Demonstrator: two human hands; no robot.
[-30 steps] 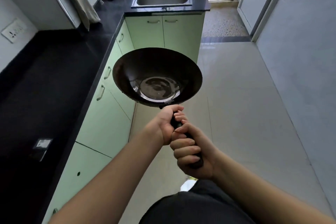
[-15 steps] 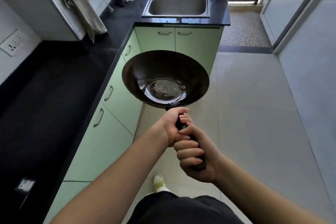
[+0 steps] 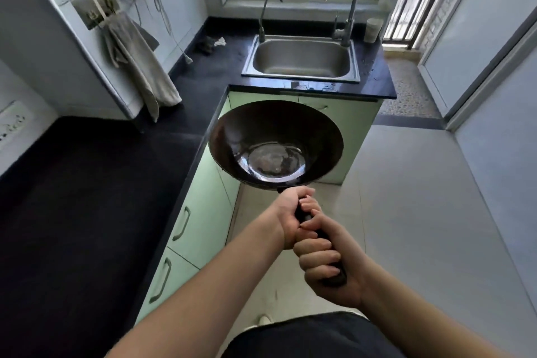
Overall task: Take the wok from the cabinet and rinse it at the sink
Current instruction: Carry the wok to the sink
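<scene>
Both the left hand [image 3: 290,216] and right hand [image 3: 325,263] gripped the wok [image 3: 276,144] by its handle at frame centre, apparently mid-carry; next, it needed lowering into the sink [image 3: 300,59] at upper centre.

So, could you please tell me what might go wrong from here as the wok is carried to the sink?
The wok looks wider than the sink bowl, so its rim may knock the tall faucet or the cup beside it. Both hands crowd the short handle, leaving the heavy pan cantilevered; it could tip.

Wok [image 3: 276,142]: dark metal, matt walls, glossy reflective base. Sink [image 3: 300,59]: brushed stainless steel, dull sheen. Countertop [image 3: 87,183]: black, matt; towel [image 3: 139,67]: limp grey cloth.
</scene>
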